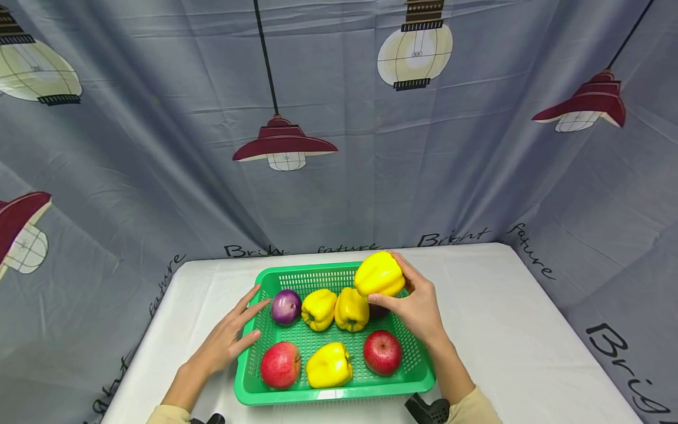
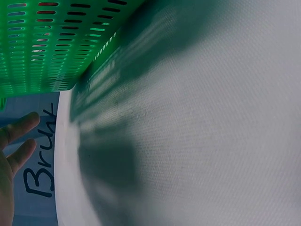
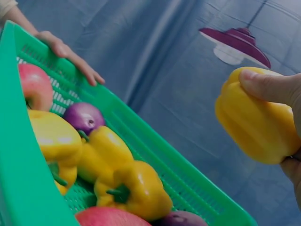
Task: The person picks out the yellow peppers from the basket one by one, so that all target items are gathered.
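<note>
My right hand grips a yellow bell pepper above the back right corner of a green basket. In the right wrist view, the thumb presses on the side of this bell pepper. My left hand, fingers spread and fairly straight, is at the basket's left rim. Inside the basket, a purple onion and two yellow bell peppers lie along the back. A dark purple round thing is partly hidden behind my right thumb. Along the front are two red apples with another yellow bell pepper between them.
The basket stands on a table with a white cloth. A grey-blue curtain printed with lamps and lettering hangs behind and on both sides. Black wrist devices show near both sleeves.
</note>
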`<state>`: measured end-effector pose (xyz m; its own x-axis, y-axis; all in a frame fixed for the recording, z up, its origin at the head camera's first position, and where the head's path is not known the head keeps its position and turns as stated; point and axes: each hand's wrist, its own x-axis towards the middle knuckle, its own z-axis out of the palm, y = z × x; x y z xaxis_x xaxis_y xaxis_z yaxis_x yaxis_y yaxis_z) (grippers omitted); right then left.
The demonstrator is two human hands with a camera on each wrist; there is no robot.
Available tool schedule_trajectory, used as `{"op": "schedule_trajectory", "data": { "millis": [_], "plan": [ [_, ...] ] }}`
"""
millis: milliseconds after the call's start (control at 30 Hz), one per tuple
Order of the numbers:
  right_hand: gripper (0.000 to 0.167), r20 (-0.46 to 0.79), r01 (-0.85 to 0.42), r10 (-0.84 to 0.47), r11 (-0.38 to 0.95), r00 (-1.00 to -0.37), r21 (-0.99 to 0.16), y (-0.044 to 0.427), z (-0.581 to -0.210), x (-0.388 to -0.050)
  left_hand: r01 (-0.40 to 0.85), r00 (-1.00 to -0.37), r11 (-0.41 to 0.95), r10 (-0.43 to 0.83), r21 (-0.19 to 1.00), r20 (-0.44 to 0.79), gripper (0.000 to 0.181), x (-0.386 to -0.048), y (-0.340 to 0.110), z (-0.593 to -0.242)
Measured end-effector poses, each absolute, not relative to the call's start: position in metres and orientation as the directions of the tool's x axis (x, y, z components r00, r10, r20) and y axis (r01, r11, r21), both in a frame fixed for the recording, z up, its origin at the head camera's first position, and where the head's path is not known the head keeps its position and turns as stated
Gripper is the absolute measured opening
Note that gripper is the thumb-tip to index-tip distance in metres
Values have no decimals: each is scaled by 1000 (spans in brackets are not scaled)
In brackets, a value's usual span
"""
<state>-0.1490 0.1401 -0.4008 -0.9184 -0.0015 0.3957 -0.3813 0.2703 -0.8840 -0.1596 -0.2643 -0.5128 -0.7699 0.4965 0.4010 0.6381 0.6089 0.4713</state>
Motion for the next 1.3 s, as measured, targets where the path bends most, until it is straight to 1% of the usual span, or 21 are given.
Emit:
{"op": "schedule_trajectory", "data": {
  "millis": [167,433,733,1133,1300],
  "plan": [
    [82,387,-359,48,285,-921,-889,152,-405,-150,640,-768,611,494,466,407,63,-160,-264,-513],
    [87,372,-325,149,269,-916,-907,180,-445,-167,638,-770,608,496,474,400,64,-161,-262,-511],
    [80,378,-321,253,239,-891,-917,197,-462,-170,635,-772,608,491,476,403,64,-159,-262,-512],
    [78,333,-293,339,165,-880,-942,210,-484,-173,635,-772,602,485,485,410,61,-158,-262,-512],
    [80,323,-311,374,93,-869,-946,218,-490,-173,635,-772,603,483,483,413,61,-159,-263,-513]
  ]
}}
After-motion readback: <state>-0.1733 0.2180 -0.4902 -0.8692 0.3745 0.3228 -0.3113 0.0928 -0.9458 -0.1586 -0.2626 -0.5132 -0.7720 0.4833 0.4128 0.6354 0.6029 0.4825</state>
